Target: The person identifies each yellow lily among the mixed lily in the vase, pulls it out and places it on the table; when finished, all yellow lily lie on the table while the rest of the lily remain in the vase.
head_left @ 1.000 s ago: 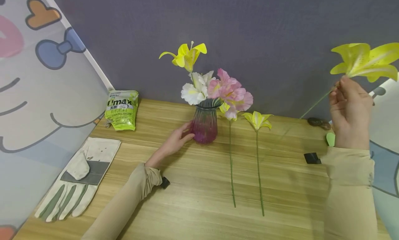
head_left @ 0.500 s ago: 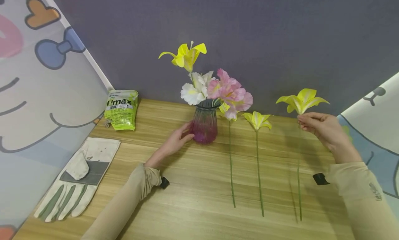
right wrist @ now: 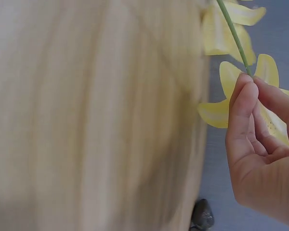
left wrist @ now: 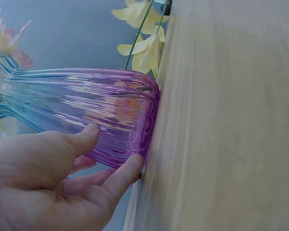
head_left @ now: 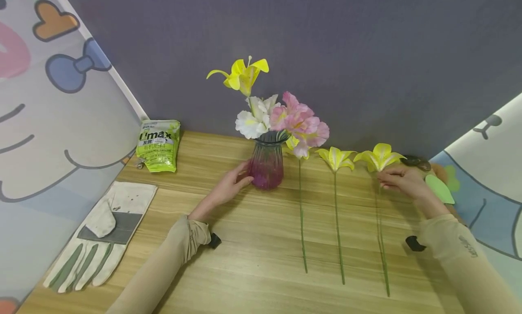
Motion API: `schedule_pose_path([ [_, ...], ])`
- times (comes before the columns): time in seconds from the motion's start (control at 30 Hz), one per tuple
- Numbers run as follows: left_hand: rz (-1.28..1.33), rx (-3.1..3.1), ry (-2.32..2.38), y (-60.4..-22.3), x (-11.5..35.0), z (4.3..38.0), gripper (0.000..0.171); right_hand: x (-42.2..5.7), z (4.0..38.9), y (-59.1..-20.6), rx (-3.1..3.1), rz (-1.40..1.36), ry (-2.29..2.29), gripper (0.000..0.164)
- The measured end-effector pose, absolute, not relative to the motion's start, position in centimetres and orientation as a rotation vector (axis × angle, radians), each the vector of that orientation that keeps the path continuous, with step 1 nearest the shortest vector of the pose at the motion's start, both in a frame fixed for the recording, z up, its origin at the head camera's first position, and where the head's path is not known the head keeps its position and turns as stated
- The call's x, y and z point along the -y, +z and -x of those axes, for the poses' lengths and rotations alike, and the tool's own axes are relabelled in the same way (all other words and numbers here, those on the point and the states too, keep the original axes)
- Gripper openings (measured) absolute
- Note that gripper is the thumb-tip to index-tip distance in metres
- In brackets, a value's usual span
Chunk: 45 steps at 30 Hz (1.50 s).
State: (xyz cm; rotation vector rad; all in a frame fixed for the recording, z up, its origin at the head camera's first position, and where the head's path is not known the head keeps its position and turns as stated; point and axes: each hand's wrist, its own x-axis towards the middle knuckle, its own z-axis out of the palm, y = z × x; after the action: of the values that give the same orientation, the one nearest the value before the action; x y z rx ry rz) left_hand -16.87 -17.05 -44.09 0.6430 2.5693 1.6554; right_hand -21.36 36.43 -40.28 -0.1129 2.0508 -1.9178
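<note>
My left hand (head_left: 228,187) holds the lower side of a ribbed glass vase (head_left: 267,166), blue-grey at the neck and magenta at the base. The vase stands upright with a yellow lily (head_left: 242,76), white flowers (head_left: 257,117) and pink flowers (head_left: 303,121) in it. On the right, my right hand (head_left: 403,182) pinches another yellow lily (head_left: 380,157) by its stem, just under the bloom; in the right wrist view the green stem (right wrist: 236,41) runs up from thumb and fingertips. Side by side between vase and right hand lie two long-stemmed yellow lilies (head_left: 336,160).
A green Umax bag (head_left: 159,146) stands at the back left, with a white and grey work glove (head_left: 102,232) in front of it. Dark stones (head_left: 416,162) and a green leaf-shaped piece (head_left: 439,188) sit behind my right hand. A grey wall (head_left: 367,55) closes the back.
My right hand has brought the lily in from the upper right and lowered it to the table, beside the two lying lilies. My left hand stays at the vase.
</note>
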Motion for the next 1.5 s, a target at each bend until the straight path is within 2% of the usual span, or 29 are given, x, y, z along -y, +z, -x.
schedule_pose_path([
  [0.37,-0.653,-2.571,1.647,-44.0,16.9,17.1,0.062,-35.6,21.5,-40.8,-2.223,0.109,-1.655,0.017],
  [0.6,-0.653,-2.553,1.652,-43.9,16.8,17.0,0.062,-35.7,21.0,-40.6,-2.238,0.106,-1.671,0.020],
  [0.77,-0.658,-2.547,1.659,-44.0,16.9,16.8,0.061,-35.4,20.4,-39.6,-2.499,0.185,-1.483,0.032],
  [0.83,-0.661,-2.544,1.667,-44.1,16.9,16.8,0.061,-34.6,19.9,-38.4,-2.685,0.239,-1.310,0.040],
  [0.97,-0.672,-2.532,1.687,-44.2,17.0,16.7,0.060,-32.0,18.5,-34.8,-2.950,0.389,-1.182,0.032],
  [1.07,-0.681,-2.522,1.708,-44.3,17.1,16.8,0.059,-29.1,17.5,-31.4,-3.012,0.480,-1.308,0.026],
  [1.33,-0.686,-2.517,1.708,-44.3,17.2,16.7,0.059,-18.8,14.2,-23.0,-2.531,0.806,-1.955,0.019],
  [1.5,-0.672,-2.553,1.663,-44.2,17.1,16.8,0.061,-13.4,13.1,-20.5,-2.342,0.937,-1.879,0.022],
])
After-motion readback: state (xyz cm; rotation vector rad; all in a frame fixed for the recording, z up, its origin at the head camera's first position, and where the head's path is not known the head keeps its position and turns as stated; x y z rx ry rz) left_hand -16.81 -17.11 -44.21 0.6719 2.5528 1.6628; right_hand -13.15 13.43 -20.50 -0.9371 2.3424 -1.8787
